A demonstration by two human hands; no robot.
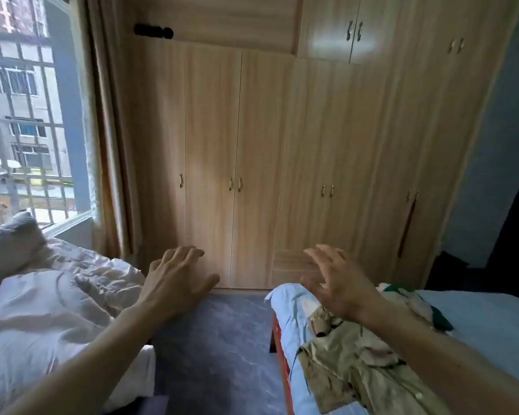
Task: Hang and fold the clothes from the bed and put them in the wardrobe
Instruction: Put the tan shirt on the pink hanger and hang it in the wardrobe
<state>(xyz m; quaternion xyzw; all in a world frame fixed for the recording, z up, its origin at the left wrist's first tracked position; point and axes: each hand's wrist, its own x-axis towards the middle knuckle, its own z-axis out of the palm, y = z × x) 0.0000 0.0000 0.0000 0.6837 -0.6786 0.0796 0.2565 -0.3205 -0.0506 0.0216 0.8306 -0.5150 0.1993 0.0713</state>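
A wooden wardrobe [252, 145] fills the wall ahead, all its doors closed. On the right, a bed with a light blue sheet [477, 319] carries a pile of clothes: a beige patterned shirt [354, 363] in front and a white and green garment [417, 301] behind it. My left hand [174, 280] is stretched forward over the floor gap, fingers relaxed, holding nothing. My right hand [336, 280] hovers above the near end of the blue bed with fingers spread, empty.
A second bed with a crumpled white duvet [42, 310] and a grey pillow [9, 244] stands at the left. Grey floor [219, 339] runs between the beds toward the wardrobe. A barred window [21, 115] and curtain [105, 145] are at the left.
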